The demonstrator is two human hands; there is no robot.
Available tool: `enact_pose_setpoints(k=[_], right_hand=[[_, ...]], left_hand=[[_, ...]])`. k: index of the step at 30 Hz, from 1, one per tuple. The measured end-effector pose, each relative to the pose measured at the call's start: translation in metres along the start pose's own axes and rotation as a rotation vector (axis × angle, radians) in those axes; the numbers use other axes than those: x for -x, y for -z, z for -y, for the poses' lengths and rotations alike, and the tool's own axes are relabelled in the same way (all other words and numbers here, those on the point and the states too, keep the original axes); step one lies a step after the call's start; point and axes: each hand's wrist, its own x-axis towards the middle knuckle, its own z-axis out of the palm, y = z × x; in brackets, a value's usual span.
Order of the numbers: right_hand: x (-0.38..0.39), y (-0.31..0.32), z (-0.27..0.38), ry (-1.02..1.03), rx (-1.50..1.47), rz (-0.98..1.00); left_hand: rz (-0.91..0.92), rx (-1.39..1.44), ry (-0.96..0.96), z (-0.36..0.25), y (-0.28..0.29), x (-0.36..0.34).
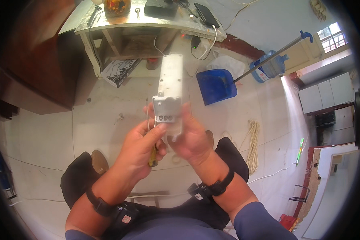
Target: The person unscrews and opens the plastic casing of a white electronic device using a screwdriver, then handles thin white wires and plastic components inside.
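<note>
In front of my body I hold a long white housing point(171, 78) with a grey end that carries three round screw terminals in a row. It points away from me, and several small screws or holes dot its face. A clear flap-like piece point(174, 129) shows at its near end. My left hand point(142, 142) grips the housing's left side, thumb near the terminals. That same hand also holds a screwdriver point(152, 157) with a yellow handle, its thin shaft pointing up beside the housing. My right hand point(192, 138) is wrapped round the housing's right side, its fingertips partly hidden.
Ahead stands a table point(124, 25) bearing a jar point(117, 7), a black box point(161, 8) and a phone point(206, 15). A blue dustpan point(217, 86) lies on the floor near a water bottle point(270, 66). Coiled cord point(253, 146) lies to the right; a brown cabinet point(36, 76) stands left.
</note>
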Motion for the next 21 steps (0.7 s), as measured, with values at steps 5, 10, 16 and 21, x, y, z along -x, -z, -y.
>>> enact_pose_setpoints(k=[5, 10, 16, 21], right_hand=[[0.001, 0.001, -0.005, -0.029, -0.022, -0.032], [0.002, 0.005, -0.006, -0.051, -0.016, 0.064], [0.002, -0.006, -0.015, 0.024, 0.144, -0.170], [0.005, -0.003, -0.015, -0.008, 0.178, -0.098]], left_hand=[[0.034, 0.007, 0.021, 0.003, 0.003, -0.003], [0.008, -0.021, 0.016, 0.005, 0.002, -0.003], [-0.026, -0.066, 0.009, 0.004, -0.003, 0.001], [-0.094, -0.090, -0.020, 0.009, -0.005, 0.000]])
